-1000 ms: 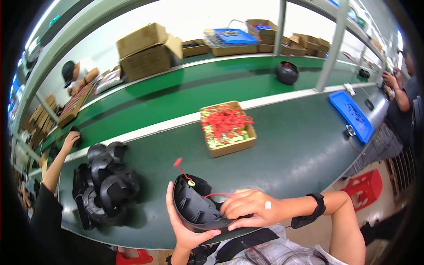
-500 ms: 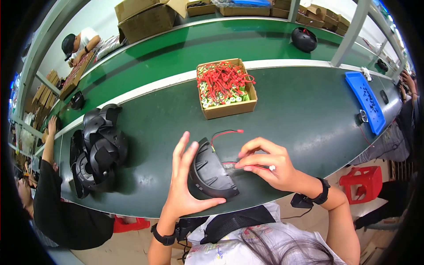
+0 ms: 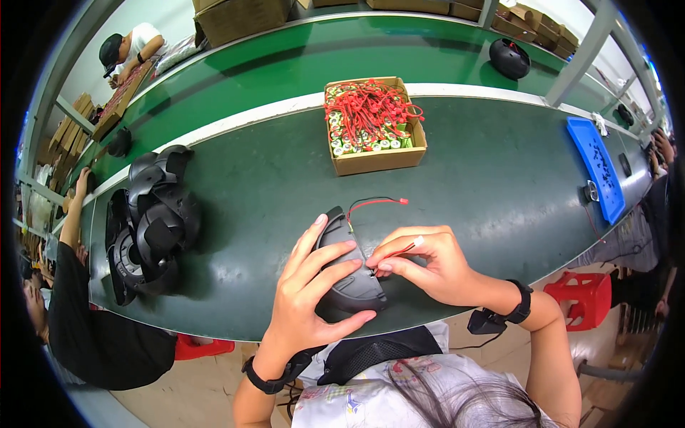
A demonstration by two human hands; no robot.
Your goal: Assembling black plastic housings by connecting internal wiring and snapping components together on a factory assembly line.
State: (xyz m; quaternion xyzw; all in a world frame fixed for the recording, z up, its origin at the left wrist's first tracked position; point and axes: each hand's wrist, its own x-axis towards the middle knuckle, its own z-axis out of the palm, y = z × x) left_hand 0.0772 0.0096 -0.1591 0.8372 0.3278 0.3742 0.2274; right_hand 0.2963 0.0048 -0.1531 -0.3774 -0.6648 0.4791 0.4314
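Observation:
A black half-round plastic shell (image 3: 357, 288) lies near the table's front edge, with its ribbed inside showing. My left hand (image 3: 303, 294) is wrapped over it, fingers across the inside and thumb along the near rim. At the shell's straight edge, my right hand (image 3: 437, 268) pinches a thin red-and-black wire (image 3: 401, 250) that ends in a white plug (image 3: 419, 241) above the fingers. The fingertips hide where this wire meets the shell. Another red-and-black lead (image 3: 371, 201) with a red connector (image 3: 404, 202) runs out from the shell's far end onto the table.
Beyond the shell stands a cardboard box (image 3: 378, 165) of green-and-white battery cells with red leads. Stacked black shells (image 3: 153, 221) lie left; a blue tray (image 3: 596, 171) of small dark parts lies right. Other people work at both sides. A red stool (image 3: 581, 296) stands lower right.
My left fingers have come down from spread out onto the shell's inside. My right hand has brought the wire to the shell's straight edge. The whole view has shifted slightly.

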